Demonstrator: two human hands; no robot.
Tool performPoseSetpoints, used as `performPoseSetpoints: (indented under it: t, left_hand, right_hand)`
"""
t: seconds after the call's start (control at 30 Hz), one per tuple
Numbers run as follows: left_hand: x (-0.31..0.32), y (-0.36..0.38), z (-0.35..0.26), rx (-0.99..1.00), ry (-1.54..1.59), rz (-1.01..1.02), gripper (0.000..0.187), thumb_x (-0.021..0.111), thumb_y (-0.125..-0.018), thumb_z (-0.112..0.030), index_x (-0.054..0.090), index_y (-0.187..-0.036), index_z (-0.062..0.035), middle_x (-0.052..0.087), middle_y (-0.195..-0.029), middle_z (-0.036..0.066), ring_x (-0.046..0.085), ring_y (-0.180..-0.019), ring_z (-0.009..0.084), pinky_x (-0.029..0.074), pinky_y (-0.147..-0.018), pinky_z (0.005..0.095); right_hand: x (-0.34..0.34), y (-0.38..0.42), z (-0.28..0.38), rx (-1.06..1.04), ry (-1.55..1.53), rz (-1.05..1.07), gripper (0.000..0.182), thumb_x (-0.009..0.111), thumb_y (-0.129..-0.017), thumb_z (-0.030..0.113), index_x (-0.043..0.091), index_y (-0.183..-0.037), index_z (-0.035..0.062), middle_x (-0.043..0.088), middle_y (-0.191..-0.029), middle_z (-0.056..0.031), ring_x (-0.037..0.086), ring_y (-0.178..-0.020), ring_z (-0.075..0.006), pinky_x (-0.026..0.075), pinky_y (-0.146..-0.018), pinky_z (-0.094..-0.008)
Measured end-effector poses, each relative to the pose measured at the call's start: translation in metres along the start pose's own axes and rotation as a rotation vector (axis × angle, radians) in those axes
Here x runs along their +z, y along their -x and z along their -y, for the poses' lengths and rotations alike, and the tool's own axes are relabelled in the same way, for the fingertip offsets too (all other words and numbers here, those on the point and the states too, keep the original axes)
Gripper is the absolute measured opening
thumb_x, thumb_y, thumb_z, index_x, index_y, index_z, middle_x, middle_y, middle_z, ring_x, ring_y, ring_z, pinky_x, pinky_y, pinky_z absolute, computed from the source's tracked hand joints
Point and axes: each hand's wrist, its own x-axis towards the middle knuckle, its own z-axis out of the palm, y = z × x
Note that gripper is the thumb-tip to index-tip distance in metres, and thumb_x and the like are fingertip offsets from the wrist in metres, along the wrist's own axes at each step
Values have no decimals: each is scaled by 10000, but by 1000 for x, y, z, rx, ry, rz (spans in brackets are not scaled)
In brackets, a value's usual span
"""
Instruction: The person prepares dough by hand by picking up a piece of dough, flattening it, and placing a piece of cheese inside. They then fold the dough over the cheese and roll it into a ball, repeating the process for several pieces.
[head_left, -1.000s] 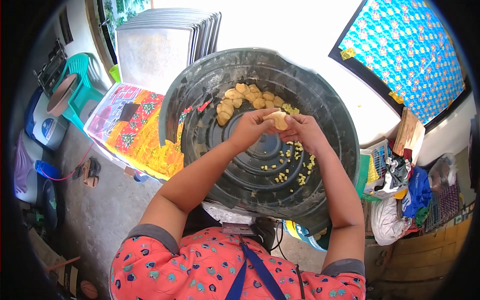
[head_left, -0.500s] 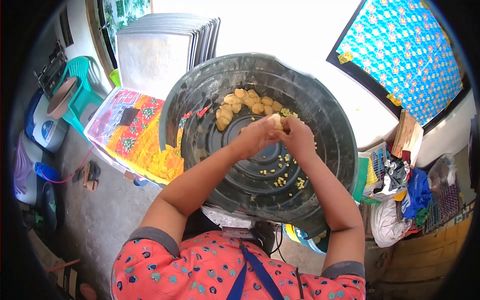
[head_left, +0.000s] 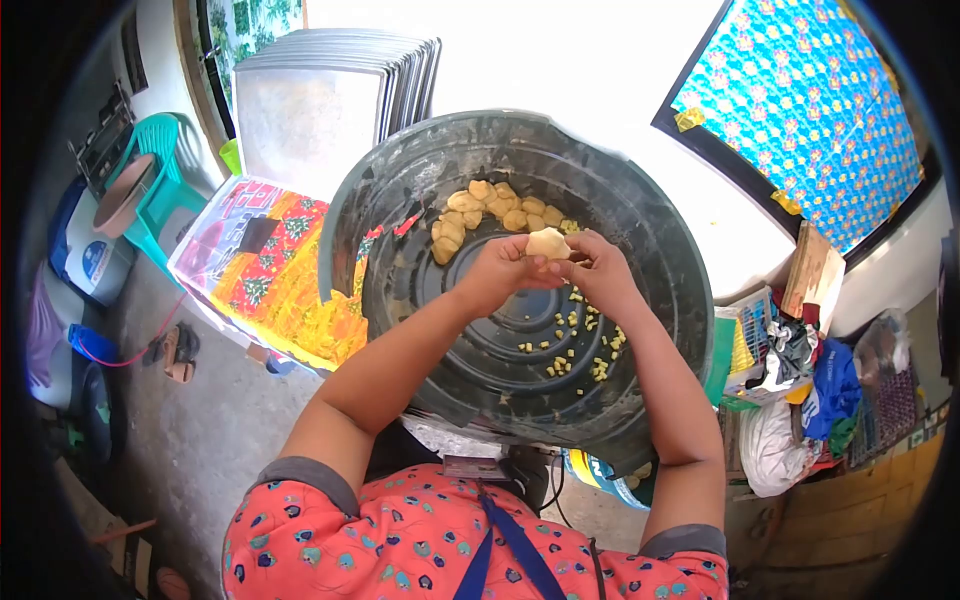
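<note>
Both hands meet above a large dark round basin. A pale dough piece is pinched between them, flattened and uneven at its top edge. My left hand has its fingers closed on the dough's left side, and my right hand closes on its right side. Behind them, a curved row of dough lumps lies in the basin. Small yellow cubes are scattered over the basin floor, below and right of my hands; a few more yellow bits sit beside the lumps.
A stack of metal trays stands behind the basin at left. Left of the basin is a table with a colourful cover. Green chairs stand farther left. Baskets and bags crowd the right side.
The dough piece has come up into clearer view between my fingers. My left hand has turned and shifted slightly, and my right hand has moved a little to the right.
</note>
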Motion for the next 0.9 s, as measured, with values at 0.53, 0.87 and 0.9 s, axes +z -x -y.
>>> performPoseSetpoints:
  t: [0.53,0.87,0.9]
  left_hand:
    - [3,0,1,37,51,-95,424,564,-902,-191,452,-1270,-13,589,-1136,122,618,-993,220,513,-881,340]
    - [0,-3,0,-31,202,-104,429,583,-893,-165,452,-1250,34,576,-1131,141,604,-1001,216,524,-863,328]
    - [-2,-3,0,-27,147,-104,391,572,-897,-147,473,-1228,37,579,-1133,141,609,-992,215,527,-854,327]
  right_hand:
    - [-10,-2,-8,148,-144,139,376,697,-781,184,586,-1094,7,647,-917,-71,609,-853,-153,478,-741,-287]
    - [-12,-3,-11,75,-110,57,391,652,-839,197,552,-1165,7,627,-1016,-92,590,-912,-136,472,-791,-270]
    - [-12,-2,-9,102,-166,94,378,653,-839,200,560,-1148,5,626,-1018,-91,591,-912,-135,474,-789,-270]
